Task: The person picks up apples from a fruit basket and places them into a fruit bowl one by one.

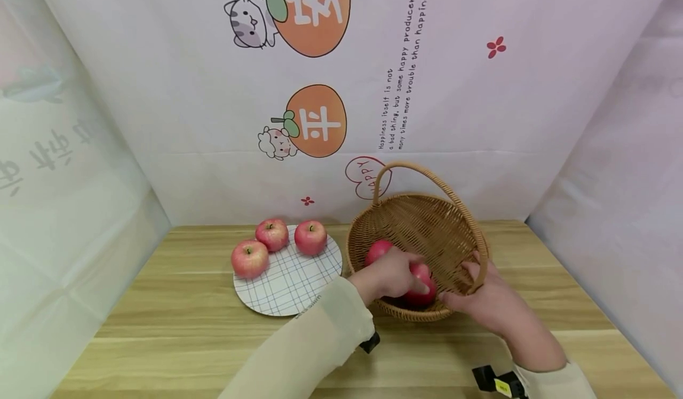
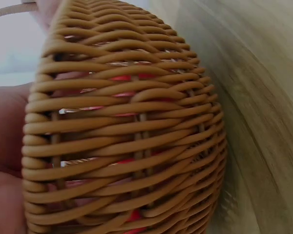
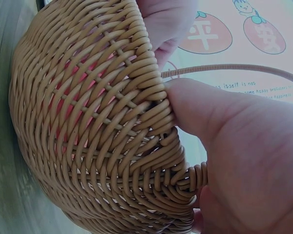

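Over the basket [image 1: 421, 227], our left hand [image 1: 392, 274] grips an apple [image 1: 421, 280] while our right hand [image 1: 482, 301] clasps the rim, tilting it steady.

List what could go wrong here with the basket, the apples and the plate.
1. The round woven wicker basket is tilted toward the person; if the right hand on its rim slips, it may tip further and the red apples inside could roll out.
2. The left hand grips a red apple low inside; it might knock the other apple.
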Tool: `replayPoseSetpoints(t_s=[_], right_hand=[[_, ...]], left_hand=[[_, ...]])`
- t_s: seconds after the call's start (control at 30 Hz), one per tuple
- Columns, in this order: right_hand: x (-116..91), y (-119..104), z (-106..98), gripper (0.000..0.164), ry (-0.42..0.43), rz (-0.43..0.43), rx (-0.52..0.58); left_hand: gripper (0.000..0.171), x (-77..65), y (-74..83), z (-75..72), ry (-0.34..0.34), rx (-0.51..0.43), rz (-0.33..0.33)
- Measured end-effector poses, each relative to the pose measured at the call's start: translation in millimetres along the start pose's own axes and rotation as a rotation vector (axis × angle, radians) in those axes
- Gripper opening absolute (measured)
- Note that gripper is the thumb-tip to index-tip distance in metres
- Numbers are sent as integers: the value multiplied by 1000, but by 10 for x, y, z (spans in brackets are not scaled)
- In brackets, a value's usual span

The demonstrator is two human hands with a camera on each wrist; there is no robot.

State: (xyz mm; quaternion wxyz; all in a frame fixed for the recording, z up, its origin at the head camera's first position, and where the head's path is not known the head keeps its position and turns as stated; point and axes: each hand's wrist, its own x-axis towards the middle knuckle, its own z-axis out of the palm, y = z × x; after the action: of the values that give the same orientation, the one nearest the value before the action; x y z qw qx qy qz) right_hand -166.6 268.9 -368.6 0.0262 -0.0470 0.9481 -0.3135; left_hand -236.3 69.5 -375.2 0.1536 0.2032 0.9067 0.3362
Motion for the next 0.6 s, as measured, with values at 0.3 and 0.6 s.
replayPoseSetpoints(t_s=[0.3, 0.6], right_hand=[[-7, 0, -1, 102, 2, -12, -10], [-15, 4, 9, 103, -4, -24, -9]], left_hand=[[45, 5, 2, 14, 26, 56, 61], [30, 29, -28, 47, 27, -43, 43]])
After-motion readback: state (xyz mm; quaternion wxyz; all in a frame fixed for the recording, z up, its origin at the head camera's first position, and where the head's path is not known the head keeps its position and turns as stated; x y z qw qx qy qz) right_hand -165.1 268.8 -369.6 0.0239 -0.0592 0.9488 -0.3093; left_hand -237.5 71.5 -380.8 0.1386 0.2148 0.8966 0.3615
